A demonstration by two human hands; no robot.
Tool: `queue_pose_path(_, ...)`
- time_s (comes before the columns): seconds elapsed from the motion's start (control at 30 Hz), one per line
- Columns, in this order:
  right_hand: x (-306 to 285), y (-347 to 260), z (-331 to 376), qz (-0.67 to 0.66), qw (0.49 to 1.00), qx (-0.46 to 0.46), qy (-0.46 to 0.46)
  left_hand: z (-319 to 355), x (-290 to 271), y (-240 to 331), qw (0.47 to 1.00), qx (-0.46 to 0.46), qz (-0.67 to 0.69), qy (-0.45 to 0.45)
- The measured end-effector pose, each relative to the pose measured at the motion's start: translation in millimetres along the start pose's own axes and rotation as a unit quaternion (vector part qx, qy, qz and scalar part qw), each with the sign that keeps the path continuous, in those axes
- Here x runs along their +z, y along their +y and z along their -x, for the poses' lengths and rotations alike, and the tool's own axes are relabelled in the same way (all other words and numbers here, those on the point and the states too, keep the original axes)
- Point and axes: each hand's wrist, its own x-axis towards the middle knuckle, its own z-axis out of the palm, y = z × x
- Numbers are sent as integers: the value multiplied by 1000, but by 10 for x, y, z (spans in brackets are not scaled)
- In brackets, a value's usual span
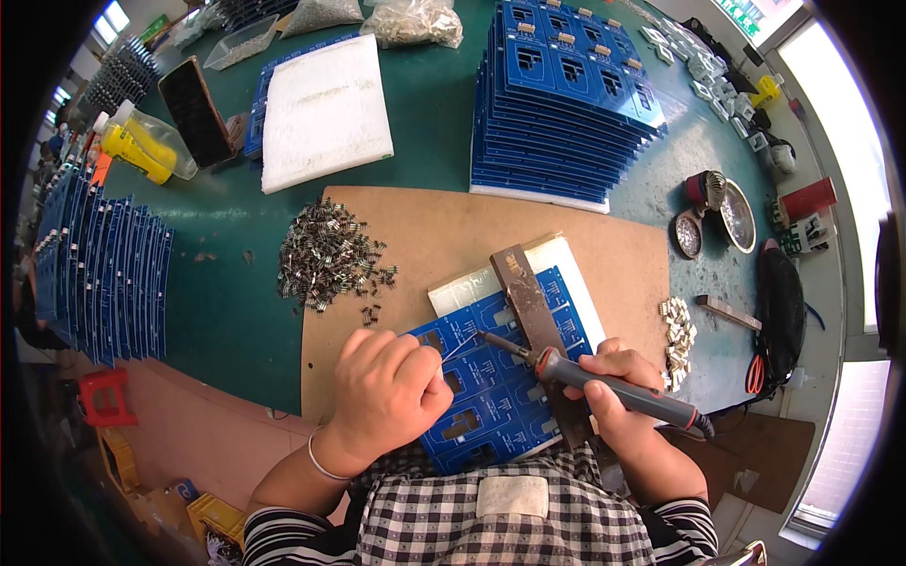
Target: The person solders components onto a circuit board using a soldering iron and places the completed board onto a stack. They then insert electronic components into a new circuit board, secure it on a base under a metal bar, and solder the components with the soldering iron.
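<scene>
Here, right hand (620, 423) gripped soldering iron (563, 370) angled toward ten o'clock; left hand (392, 389) held thin wire (460, 349) in closed fingers.

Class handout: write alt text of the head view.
A person's right hand holds a soldering iron over a blue circuit board; the left hand holds thin wire near the iron's tip. Beyond lie piled small components and stacked blue boards.

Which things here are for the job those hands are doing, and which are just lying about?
Seemingly for the job:
soldering iron, in the right hand
thin wire, at the left hand
blue circuit board, under the iron's tip
brown bar, lying across the board

Probably just lying about:
dark phone
yellow-labelled bottle
red stool
</scene>
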Motion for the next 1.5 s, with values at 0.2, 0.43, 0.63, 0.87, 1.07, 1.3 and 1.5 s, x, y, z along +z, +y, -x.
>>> queue_pose_path(0.2, 30, -5, -7, -22, 1000, 21, 6, -28, 26, -2, 1000, 2, -3, 8)
queue_pose_path(0.43, 58, -49, -42, -61, 997, 40, 13, -50, 53, -11, 1000, 0, -20, 8)
queue_pose_path(0.63, 37, -2, -38, -61, 998, 14, 3, -72, 62, -17, 1000, -3, -16, -1)
queue_pose_path(0.87, -45, 59, -7, 17, 998, -47, -37, -75, 50, -8, 1000, -9, -21, -6)
queue_pose_path(1.07, -38, 47, -29, 10, 998, -27, -54, -86, 42, -1, 1000, -14, -19, -17)
queue_pose_path(1.3, -19, 25, -96, 21, 998, -36, -53, -131, 61, -13, 999, -14, -32, -13)
queue_pose_path(1.5, -36, 23, -169, 45, 994, -69, -69, -164, 82, -28, 999, -10, -35, -12)
